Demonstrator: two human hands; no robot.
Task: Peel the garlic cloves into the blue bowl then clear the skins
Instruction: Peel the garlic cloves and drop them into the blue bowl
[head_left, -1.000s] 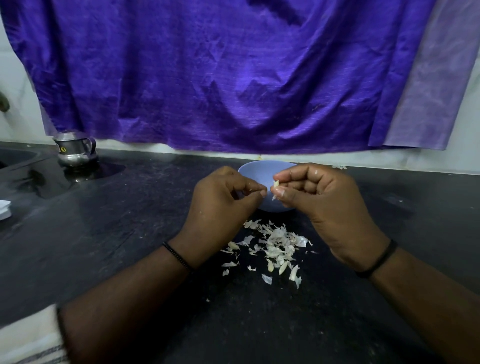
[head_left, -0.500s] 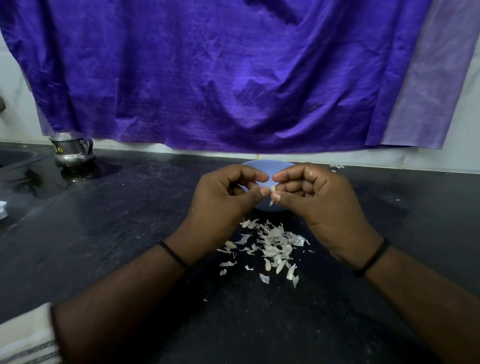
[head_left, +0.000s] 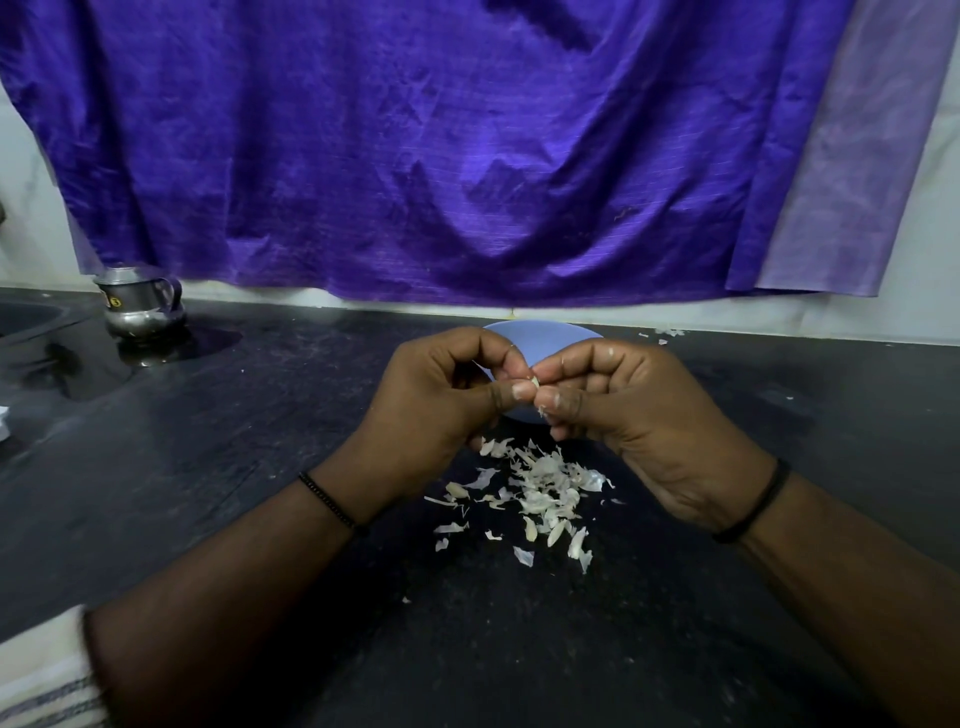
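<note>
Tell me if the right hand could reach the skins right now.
Probably yes: the skins lie on the counter just below the right hand, nothing between. But its grip is busy pinching a clove.

Blue bowl (head_left: 545, 332); purple cloth (head_left: 441, 156); black counter (head_left: 208, 467); whitish skins (head_left: 540, 493); silver jug (head_left: 137, 304).

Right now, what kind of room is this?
Probably a home kitchen: a dark stone counter, a small steel jug by the wall, and garlic skins lying before a blue bowl.
</note>
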